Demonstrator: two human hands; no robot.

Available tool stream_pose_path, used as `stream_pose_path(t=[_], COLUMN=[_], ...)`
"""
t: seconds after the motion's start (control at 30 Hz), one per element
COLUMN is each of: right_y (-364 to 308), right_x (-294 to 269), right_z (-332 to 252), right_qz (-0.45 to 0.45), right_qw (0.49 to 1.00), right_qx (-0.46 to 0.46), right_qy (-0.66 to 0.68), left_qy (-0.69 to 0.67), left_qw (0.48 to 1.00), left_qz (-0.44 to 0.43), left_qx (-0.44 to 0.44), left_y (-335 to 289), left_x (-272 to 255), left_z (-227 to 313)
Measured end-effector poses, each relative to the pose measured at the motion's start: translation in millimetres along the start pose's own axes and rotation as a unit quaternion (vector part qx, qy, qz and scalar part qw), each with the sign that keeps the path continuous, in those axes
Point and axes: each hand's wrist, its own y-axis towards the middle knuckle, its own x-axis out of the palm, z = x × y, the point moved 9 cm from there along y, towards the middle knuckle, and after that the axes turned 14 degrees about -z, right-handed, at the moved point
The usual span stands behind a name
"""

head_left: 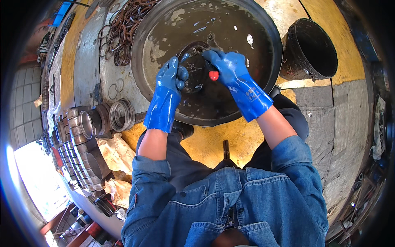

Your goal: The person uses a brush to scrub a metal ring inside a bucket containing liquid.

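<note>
Both my hands wear long blue rubber gloves and work over a wide round basin point(145, 88) of dark, murky liquid. A dark round ring-shaped part point(196, 44) sits partly under the liquid between them. My left hand point(172, 74) is closed at the left edge of that part, thumb and fingers bent around it. In my right hand point(224, 65) is a tool with a rounded red handle end point(213, 75), gripped with the fingers wrapped round. The tool's working end is hidden by the glove and the liquid, so its kind does not show.
A black bucket point(310, 49) stands tilted right of the basin. A heap of rusty rings point(123, 35) lies at the upper left. Stacked metal cylinders point(78, 131), a coil of thin rings point(122, 115) and brown paper point(115, 152) are at the left.
</note>
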Motion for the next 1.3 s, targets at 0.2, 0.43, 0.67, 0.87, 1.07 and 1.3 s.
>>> stream_pose_path(t=[0.2,0.43,0.67,0.87,1.07,1.3], right_y=[-17.6,-41.3,-38.2,-20.0,-17.1,-6.3], right_x=[63.9,65.2,74.4,37.2,-7.6,-7.6], right_z=[59.1,-2.2,8.7,4.1,-37.1,-25.4], right_qz=[-0.188,-0.150,-0.193,-0.203,0.003,-0.107], right_qw=[0.886,0.675,0.792,0.972,0.989,0.973], right_qx=[0.301,0.196,0.216,0.115,-0.033,0.095], right_qy=[0.298,0.695,0.538,-0.008,-0.143,-0.179], left_qy=[0.061,0.114,0.097,0.048,0.016,-0.028], left_qw=[0.997,0.991,0.994,0.999,1.000,0.998], left_qz=[-0.014,-0.034,-0.011,-0.009,-0.014,-0.036], left_qx=[0.036,0.056,0.052,0.021,-0.004,-0.041], left_y=[4.9,9.5,8.8,8.9,9.1,9.8], left_x=[6.2,5.9,4.5,0.7,1.2,-1.8], left_z=[6.5,3.6,4.1,-0.7,-5.5,-11.1])
